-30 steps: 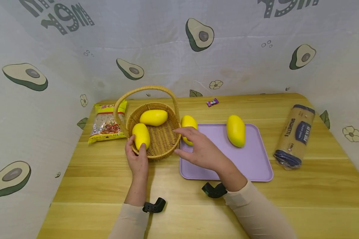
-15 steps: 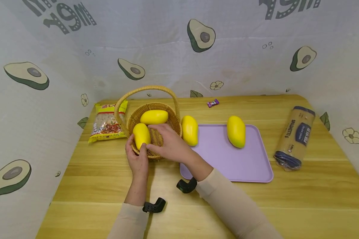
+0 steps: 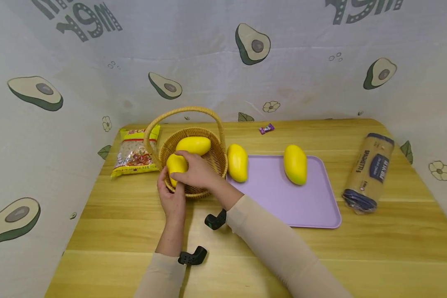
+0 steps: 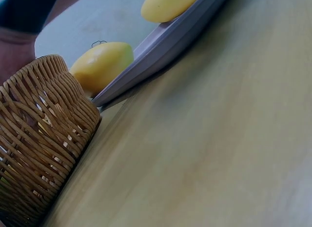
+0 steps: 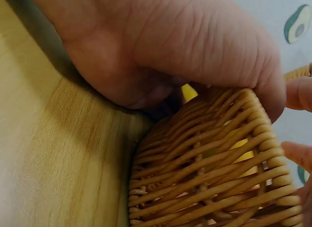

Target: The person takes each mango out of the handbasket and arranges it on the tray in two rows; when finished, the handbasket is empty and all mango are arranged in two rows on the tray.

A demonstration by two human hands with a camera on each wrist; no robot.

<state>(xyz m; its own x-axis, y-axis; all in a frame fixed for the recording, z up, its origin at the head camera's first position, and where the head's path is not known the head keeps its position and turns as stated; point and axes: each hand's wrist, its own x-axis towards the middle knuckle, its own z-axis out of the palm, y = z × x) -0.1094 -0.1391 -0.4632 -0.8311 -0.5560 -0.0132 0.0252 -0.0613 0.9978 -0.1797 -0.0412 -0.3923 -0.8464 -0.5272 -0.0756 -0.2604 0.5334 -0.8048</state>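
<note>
So, a wooden table (image 3: pixel 115 231) is carrying everything, and a lilac tray (image 3: pixel 301 207) is sitting toward four o'clock from a wicker basket (image 3: pixel 217 159). Way out at three, a spaghetti pack (image 3: pixel 368 171) is lying; a yellow food bag (image 3: pixel 135 153) is lying at nine. The left hand (image 3: pixel 172 203) is wrapping the basket's seven-o'clock side, thumb hooking over the rim. The right hand (image 3: pixel 199 171) is curling partway closed, pinching a yellow mango (image 3: pixel 176 164) inside at eight. Another mango (image 3: pixel 193 145) is resting inside at twelve. A purple candy (image 3: pixel 266 128) is sitting at two.
</note>
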